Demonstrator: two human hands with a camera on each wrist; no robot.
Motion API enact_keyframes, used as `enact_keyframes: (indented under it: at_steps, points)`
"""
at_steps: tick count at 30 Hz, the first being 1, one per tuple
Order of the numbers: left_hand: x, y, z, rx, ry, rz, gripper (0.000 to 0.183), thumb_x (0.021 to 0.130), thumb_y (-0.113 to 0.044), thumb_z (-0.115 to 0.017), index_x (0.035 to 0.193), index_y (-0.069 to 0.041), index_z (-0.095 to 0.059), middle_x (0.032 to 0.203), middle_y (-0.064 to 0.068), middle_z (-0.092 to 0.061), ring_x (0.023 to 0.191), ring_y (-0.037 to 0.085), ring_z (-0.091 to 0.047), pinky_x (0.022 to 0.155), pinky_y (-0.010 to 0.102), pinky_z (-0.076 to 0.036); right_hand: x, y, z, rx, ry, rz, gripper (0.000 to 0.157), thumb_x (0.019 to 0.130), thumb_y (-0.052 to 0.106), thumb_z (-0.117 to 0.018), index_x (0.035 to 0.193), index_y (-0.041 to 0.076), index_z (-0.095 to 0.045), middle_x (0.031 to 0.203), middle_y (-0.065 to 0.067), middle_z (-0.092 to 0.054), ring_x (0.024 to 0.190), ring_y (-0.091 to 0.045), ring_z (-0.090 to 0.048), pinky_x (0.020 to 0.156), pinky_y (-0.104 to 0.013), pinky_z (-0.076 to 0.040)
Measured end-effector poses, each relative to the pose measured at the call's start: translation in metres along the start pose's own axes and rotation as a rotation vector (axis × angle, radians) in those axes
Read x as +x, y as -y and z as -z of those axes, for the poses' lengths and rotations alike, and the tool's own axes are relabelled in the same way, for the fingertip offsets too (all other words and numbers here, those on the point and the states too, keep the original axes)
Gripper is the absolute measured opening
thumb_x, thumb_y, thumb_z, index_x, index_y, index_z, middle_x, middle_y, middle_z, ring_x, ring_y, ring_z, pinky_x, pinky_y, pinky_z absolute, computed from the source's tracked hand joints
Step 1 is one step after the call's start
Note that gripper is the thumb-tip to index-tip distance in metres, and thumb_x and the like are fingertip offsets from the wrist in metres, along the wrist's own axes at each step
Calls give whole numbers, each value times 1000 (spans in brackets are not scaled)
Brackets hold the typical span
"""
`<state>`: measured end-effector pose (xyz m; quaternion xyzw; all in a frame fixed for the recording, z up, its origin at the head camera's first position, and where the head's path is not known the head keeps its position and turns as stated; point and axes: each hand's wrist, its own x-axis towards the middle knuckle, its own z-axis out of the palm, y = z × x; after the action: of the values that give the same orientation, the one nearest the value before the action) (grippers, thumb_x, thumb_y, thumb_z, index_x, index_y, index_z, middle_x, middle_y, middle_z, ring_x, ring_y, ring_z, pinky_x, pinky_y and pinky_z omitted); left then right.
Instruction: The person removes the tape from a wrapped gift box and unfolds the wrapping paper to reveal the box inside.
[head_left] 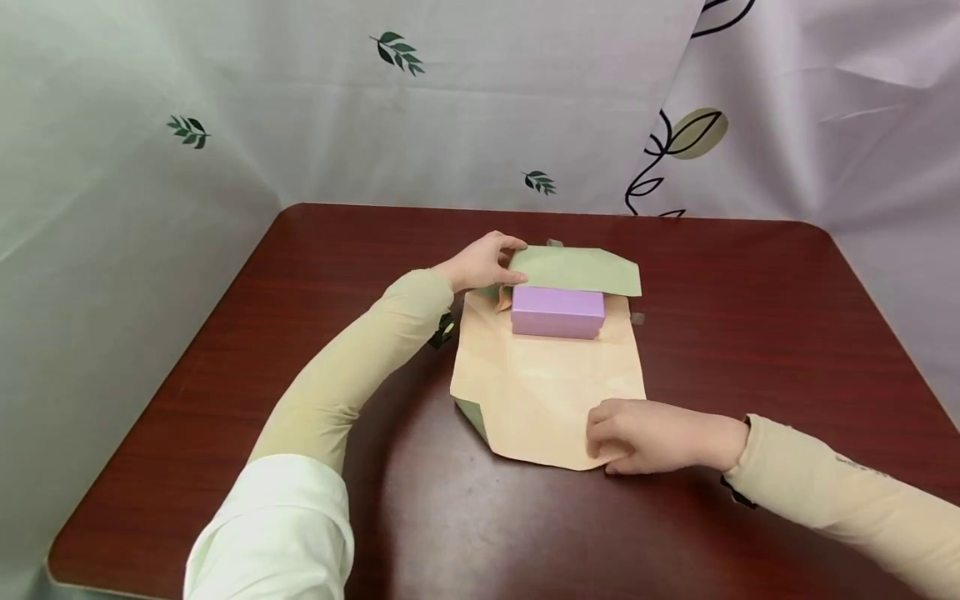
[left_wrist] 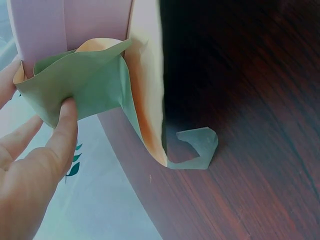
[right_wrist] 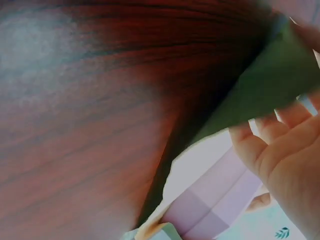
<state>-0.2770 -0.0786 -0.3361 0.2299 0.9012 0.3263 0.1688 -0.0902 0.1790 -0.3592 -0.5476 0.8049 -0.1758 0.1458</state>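
Observation:
A purple box [head_left: 558, 312] lies on a sheet of wrapping paper [head_left: 547, 392], peach inside and green outside. The far end of the paper is folded over the box as a green flap [head_left: 573, 268]. My left hand [head_left: 486, 262] is at the flap's left end, thumb and fingers spread. In the left wrist view its fingers press the folded green paper [left_wrist: 85, 92] against the box's end. My right hand [head_left: 645, 436] pinches the near right corner of the sheet with curled fingers. In the right wrist view the paper's green side [right_wrist: 265, 82] is lifted off the table.
The reddish-brown wooden table [head_left: 757, 333] carries the work. Bits of clear tape [head_left: 637, 318] stick out from the paper at the right and the back. A pale curtain [head_left: 465, 125] with leaf prints hangs behind the table's far edge.

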Motion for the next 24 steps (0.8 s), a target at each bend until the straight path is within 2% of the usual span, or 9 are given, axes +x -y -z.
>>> enact_keyframes:
  at_steps: [3, 6, 8, 10, 13, 17, 20, 24]
  points:
    - [0, 1, 1, -4, 0, 4, 62, 87, -21, -69, 141, -7, -43, 138, 14, -38, 126, 29, -48, 102, 33, -41, -2, 1, 1, 4, 22, -11, 9, 81, 17, -73, 89, 17, -69, 91, 11, -57, 90, -7, -52, 79, -23, -46]
    - [-1, 2, 2, -20, -3, 11, 62, 86, -21, -70, 141, -7, -43, 138, 14, -38, 127, 29, -47, 102, 33, -41, -1, 0, 7, 11, 36, -15, 8, 85, 17, -69, 93, 15, -70, 93, 10, -59, 91, -7, -55, 81, -24, -47]
    - [-2, 3, 2, -31, -2, 19, 62, 86, -21, -70, 141, -8, -43, 138, 14, -37, 127, 29, -46, 103, 33, -41, 0, -3, 14, 26, 16, -22, 9, 87, 14, -67, 95, 15, -69, 94, 10, -61, 91, -6, -57, 82, -24, -48]
    - [-3, 2, 1, -39, 2, 19, 63, 87, -20, -69, 142, -8, -42, 138, 14, -37, 128, 30, -46, 103, 33, -41, 1, -7, 26, 41, -45, -30, 11, 87, 10, -66, 97, 13, -69, 95, 9, -63, 90, -7, -59, 81, -26, -49]
    - [-3, 1, 1, -35, 3, 8, 63, 87, -21, -69, 142, -8, -41, 137, 14, -37, 128, 30, -46, 103, 34, -41, 3, -18, 45, 8, -206, -63, 13, 84, 7, -68, 97, 11, -69, 95, 6, -65, 88, -9, -60, 78, -29, -50]
    - [-3, 1, 0, -28, -3, 0, 62, 87, -21, -69, 141, -7, -42, 137, 15, -38, 127, 30, -47, 103, 34, -41, 7, -41, 66, -112, -413, -190, 28, 77, 5, -75, 104, 4, -66, 98, -4, -65, 84, -16, -58, 76, -35, -47]
    - [-2, 1, 0, -34, -3, 5, 62, 87, -20, -69, 141, -7, -42, 138, 15, -38, 126, 29, -47, 103, 34, -41, 11, -61, 73, -180, -487, -299, 42, 74, 1, -77, 112, -1, -60, 104, -13, -61, 91, -25, -54, 83, -41, -44]
    - [-2, 0, 0, -42, 4, 3, 62, 87, -20, -69, 141, -6, -42, 138, 15, -38, 126, 29, -47, 103, 34, -41, 14, -81, 75, -262, -530, -381, 44, 72, -3, -76, 112, -3, -58, 106, -20, -56, 100, -36, -48, 89, -48, -40]
